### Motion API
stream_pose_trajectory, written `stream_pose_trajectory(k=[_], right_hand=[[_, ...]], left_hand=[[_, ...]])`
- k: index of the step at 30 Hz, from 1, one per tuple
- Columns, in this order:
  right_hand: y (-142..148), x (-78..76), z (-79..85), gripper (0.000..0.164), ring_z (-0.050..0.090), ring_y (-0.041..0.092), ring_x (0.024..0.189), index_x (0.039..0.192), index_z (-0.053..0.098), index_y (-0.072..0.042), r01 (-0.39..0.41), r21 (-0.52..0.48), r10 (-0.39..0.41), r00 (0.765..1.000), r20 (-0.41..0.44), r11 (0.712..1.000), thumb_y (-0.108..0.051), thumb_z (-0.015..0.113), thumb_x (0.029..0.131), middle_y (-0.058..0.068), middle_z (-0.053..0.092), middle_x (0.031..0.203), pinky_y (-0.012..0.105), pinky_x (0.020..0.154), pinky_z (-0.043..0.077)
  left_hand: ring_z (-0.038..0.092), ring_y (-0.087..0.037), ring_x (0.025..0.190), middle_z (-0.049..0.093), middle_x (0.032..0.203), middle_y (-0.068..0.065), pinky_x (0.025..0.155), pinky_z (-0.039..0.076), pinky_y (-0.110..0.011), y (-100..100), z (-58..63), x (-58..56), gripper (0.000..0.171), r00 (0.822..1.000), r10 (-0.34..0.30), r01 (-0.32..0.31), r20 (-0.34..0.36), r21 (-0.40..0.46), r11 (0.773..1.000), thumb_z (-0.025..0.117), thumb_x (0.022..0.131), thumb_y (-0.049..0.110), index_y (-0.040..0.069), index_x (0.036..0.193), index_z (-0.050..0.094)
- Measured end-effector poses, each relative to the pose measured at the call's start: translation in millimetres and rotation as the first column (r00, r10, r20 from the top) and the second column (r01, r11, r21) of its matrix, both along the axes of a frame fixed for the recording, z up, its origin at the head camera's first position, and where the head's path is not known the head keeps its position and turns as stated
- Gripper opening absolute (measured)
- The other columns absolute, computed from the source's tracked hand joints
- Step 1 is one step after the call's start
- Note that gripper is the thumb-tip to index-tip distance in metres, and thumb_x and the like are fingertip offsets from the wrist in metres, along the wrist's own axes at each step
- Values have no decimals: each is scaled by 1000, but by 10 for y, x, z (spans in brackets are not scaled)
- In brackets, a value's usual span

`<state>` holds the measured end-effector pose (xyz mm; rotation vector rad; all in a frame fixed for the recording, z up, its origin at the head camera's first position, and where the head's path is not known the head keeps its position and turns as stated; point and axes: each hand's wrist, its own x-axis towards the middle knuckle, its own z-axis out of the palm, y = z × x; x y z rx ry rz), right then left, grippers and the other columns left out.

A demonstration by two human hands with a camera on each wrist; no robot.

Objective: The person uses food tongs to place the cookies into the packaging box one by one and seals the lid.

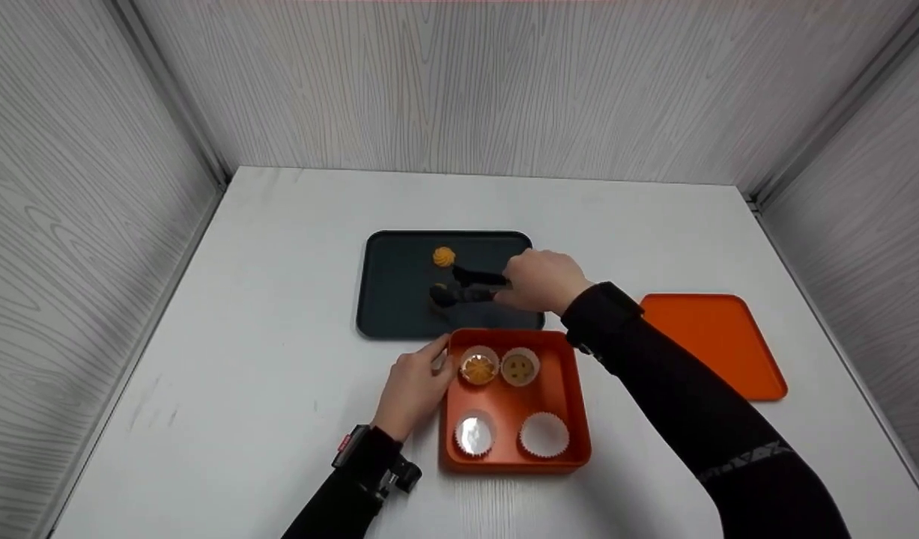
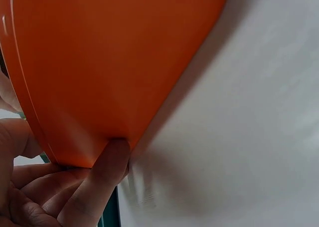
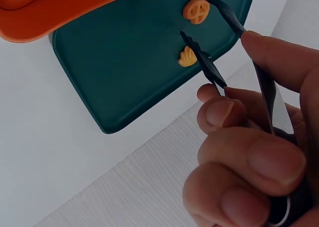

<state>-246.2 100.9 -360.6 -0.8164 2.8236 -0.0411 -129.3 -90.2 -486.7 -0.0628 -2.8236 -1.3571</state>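
Observation:
My right hand grips black tongs above the dark green tray. The tong tips are spread. In the right wrist view one tip is at the edge of a pretzel-shaped cookie, while the other arm overlaps a swirled cookie. From the head the tongs mostly hide the pretzel cookie. My left hand holds the far left corner of an orange box, its fingertips pressed on the box's wall. Inside sit several paper cups, one with a flower-shaped cookie, another with a round dotted cookie.
Two white paper cups without cookies, the left cup and the right cup, are in the near half of the box. A flat orange tray lies to the right, beside my right forearm. Wood-grain panels enclose the white table.

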Motion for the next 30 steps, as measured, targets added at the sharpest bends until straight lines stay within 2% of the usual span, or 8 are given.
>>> stream_pose_trajectory(k=[3, 5, 9, 12, 15, 18, 24, 30], right_hand=[[-81, -4, -9, 51, 33, 15, 51, 57, 38, -17, -10, 13, 10, 1000, -20, 1000, -31, 68, 96, -2, 26, 55, 31, 49, 31], [-127, -4, -24, 48, 38, 16, 52, 59, 42, -16, -9, 35, 11, 999, -35, 999, -31, 67, 97, -1, 30, 56, 33, 50, 38], [-187, 2, -49, 36, 54, 22, 60, 70, 61, -10, 9, 63, -5, 998, -56, 998, -32, 65, 99, 4, 49, 61, 39, 62, 56], [-200, 8, -59, 31, 62, 25, 66, 83, 71, -6, 22, 63, -18, 998, -64, 998, -31, 67, 99, 9, 61, 68, 43, 70, 60], [-193, 13, -67, 30, 64, 26, 67, 86, 73, -5, 20, 55, -16, 998, -61, 998, -30, 67, 99, 10, 62, 69, 43, 70, 61], [-176, 17, -70, 30, 61, 25, 64, 81, 70, -6, 9, 40, -7, 998, -54, 999, -29, 66, 99, 8, 57, 64, 42, 68, 59], [-106, 12, -94, 35, 54, 22, 60, 69, 61, -11, -1, 14, 2, 999, -44, 1000, -28, 67, 99, 3, 46, 59, 37, 60, 47], [20, 25, -120, 40, 51, 21, 58, 63, 54, -14, -41, -9, 40, 997, -73, 999, -29, 68, 99, 1, 42, 57, 34, 55, 39]], left_hand=[[67, -33, 116, 67, 133, -16, 100, 52, -50, -1, -7, 4, 43, 1000, -7, 7, -3, 4, 1000, 61, 102, 21, 6, 142, 61], [67, -32, 114, 67, 133, -17, 99, 53, -49, 1, -9, 8, 44, 1000, -11, 11, -1, 11, 1000, 61, 102, 21, 6, 143, 61], [67, -31, 115, 66, 134, -17, 100, 53, -49, 1, -18, 12, 44, 1000, -15, 15, 4, 23, 1000, 61, 102, 22, 6, 143, 60], [66, -32, 118, 67, 133, -17, 102, 52, -50, -2, -21, 10, 44, 1000, -13, 13, 6, 21, 1000, 61, 102, 22, 7, 143, 60], [66, -33, 118, 67, 134, -17, 101, 52, -50, -6, -20, 4, 44, 1000, -12, 12, 11, 18, 1000, 61, 102, 23, 7, 143, 60], [66, -32, 117, 66, 134, -17, 101, 52, -50, -6, -18, 0, 44, 1000, -12, 11, 17, 19, 1000, 61, 102, 23, 8, 144, 60], [65, -33, 119, 66, 134, -16, 102, 51, -50, -4, -18, 2, 44, 1000, -6, 6, 7, 15, 1000, 61, 101, 22, 8, 143, 61], [67, -26, 93, 67, 133, -17, 87, 54, -44, -9, -21, 9, 44, 1000, 4, -4, -10, 5, 1000, 62, 100, 21, 7, 142, 61]])
